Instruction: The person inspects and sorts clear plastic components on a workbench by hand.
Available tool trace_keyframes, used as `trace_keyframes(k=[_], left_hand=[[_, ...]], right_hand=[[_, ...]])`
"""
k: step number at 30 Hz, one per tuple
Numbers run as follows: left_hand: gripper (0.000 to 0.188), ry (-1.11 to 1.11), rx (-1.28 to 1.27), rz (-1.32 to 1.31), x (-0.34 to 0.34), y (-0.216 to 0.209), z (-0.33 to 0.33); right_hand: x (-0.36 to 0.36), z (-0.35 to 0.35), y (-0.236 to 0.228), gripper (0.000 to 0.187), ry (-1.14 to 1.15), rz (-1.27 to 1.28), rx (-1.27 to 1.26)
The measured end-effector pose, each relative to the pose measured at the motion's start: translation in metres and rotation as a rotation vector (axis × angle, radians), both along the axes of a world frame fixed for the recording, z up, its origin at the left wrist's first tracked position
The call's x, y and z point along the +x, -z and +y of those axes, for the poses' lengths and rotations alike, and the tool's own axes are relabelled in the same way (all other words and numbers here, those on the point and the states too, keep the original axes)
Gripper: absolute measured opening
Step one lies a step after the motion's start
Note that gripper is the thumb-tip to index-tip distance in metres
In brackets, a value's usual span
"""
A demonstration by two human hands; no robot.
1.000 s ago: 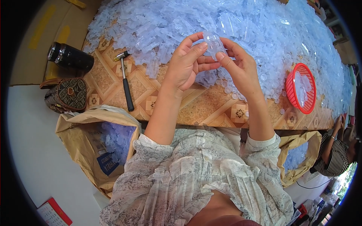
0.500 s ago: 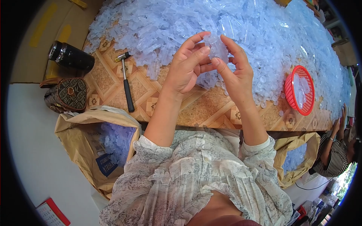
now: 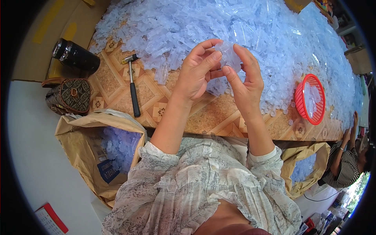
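My left hand (image 3: 197, 72) and my right hand (image 3: 244, 78) meet above the table's near edge, both pinching one small clear plastic tube (image 3: 228, 55) between their fingertips. Beyond them a huge heap of clear bluish plastic tubes and caps (image 3: 235, 27) covers most of the patterned wooden table (image 3: 213, 117). Both forearms rise from my pale floral blouse at the bottom of the view.
A small hammer (image 3: 133, 88) lies left of my hands. A black flask (image 3: 74, 55) and a patterned brown pouch (image 3: 70, 96) sit further left. A red basket (image 3: 311, 98) with clear pieces stands right. Brown paper bags (image 3: 78, 133) (image 3: 309, 168) hold more pieces. Another person (image 3: 348, 156) sits at far right.
Both hands have stayed together on the tube; the fingers shifted slightly, turning the piece between them. Nothing else moved.
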State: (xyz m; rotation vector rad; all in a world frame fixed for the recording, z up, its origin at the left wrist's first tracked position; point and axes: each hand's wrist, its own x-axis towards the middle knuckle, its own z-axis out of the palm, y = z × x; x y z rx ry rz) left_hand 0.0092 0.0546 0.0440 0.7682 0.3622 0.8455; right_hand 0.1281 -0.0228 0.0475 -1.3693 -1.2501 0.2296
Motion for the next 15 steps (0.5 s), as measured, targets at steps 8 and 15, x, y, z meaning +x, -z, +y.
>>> trace_keyframes(k=[8, 15], left_hand=[[0.032, -0.023, 0.007, 0.017, 0.000, 0.001, -0.001], [0.032, -0.013, -0.014, -0.006, 0.002, -0.001, -0.001]], right_hand=[[0.000, -0.001, 0.008, 0.046, -0.020, -0.004, -0.006], [-0.001, -0.002, 0.014, 0.045, -0.015, 0.102, 0.039]])
